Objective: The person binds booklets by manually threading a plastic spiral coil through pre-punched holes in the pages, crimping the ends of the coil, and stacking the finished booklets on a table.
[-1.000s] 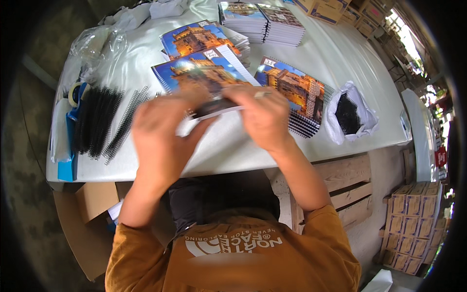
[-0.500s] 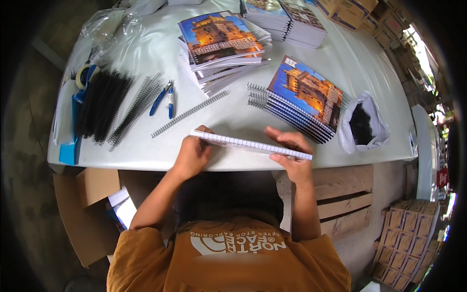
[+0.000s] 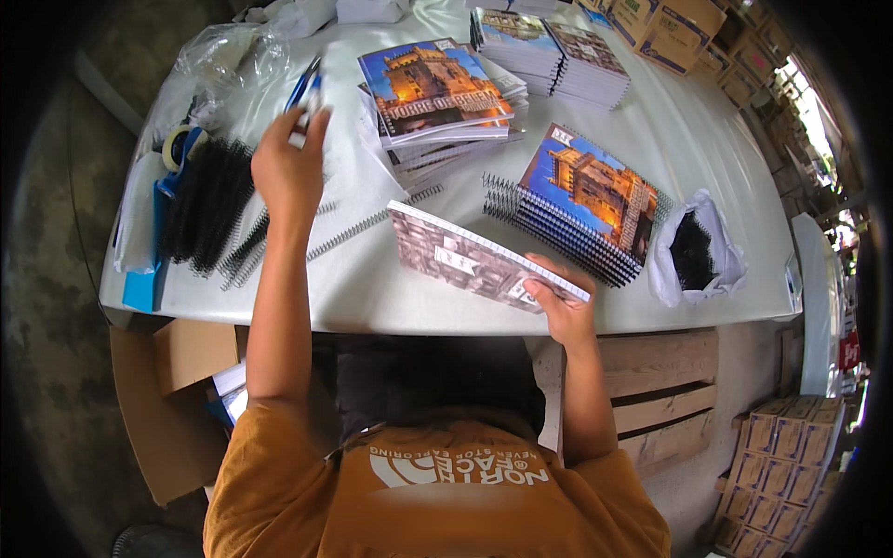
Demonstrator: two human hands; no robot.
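Head view: the right hand (image 3: pixel 563 316) is clamped on the near corner of a notebook (image 3: pixel 484 260), tilted at the desk (image 3: pixel 372 298) edge. The left hand (image 3: pixel 288 172) is closed around blue-handled pliers (image 3: pixel 305 93), beside loose wire coils (image 3: pixel 372 221). Held by one corner, the notebook could sag and slide off. Half a second ago both hands held it and the pliers lay on the desk.
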